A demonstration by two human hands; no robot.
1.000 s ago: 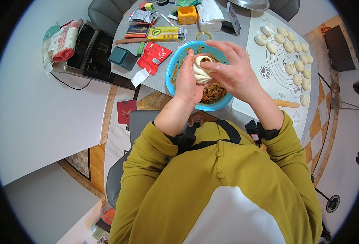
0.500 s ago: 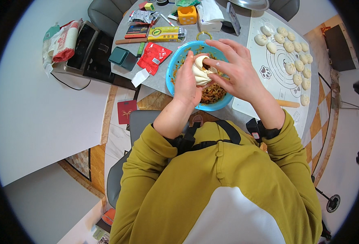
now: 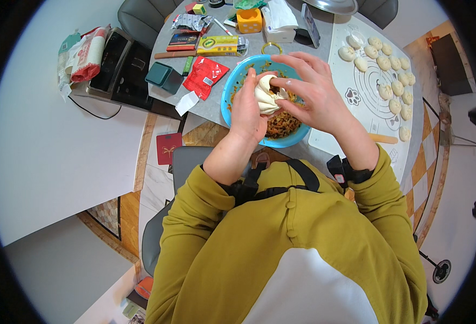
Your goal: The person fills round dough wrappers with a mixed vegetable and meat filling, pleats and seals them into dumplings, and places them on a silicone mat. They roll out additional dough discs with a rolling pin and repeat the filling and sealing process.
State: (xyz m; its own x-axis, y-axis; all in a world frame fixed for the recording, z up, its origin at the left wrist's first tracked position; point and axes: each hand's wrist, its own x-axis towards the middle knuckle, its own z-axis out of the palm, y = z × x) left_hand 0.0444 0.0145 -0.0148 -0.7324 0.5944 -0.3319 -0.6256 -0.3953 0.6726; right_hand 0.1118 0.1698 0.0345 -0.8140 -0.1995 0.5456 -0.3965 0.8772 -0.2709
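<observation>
Cupped in my left hand [image 3: 244, 110] is a stuffed bun [image 3: 266, 96] of soft white dough, its top partly open with brown filling showing. My right hand [image 3: 318, 97] pinches the pleated dough edge between thumb and fingers on the bun's right side. Both hands are over a light blue bowl [image 3: 228, 96] of chopped brown and orange filling [image 3: 282, 125]. Several shaped white buns [image 3: 385, 90] sit on a pale printed mat [image 3: 330, 141] to the right.
A wooden rolling pin [image 3: 382, 139] lies on the mat's near part. Left of the bowl are a red packet [image 3: 204, 77], a dark green box [image 3: 164, 78] and a yellow box [image 3: 217, 46]. Behind stand a tissue pack [image 3: 279, 21], an orange cube holder [image 3: 249, 20] and a propped phone [image 3: 310, 26].
My right fingers have shifted slightly along the dough edge, and the bun's opening looks a little different. Both hands stay over the bowl.
</observation>
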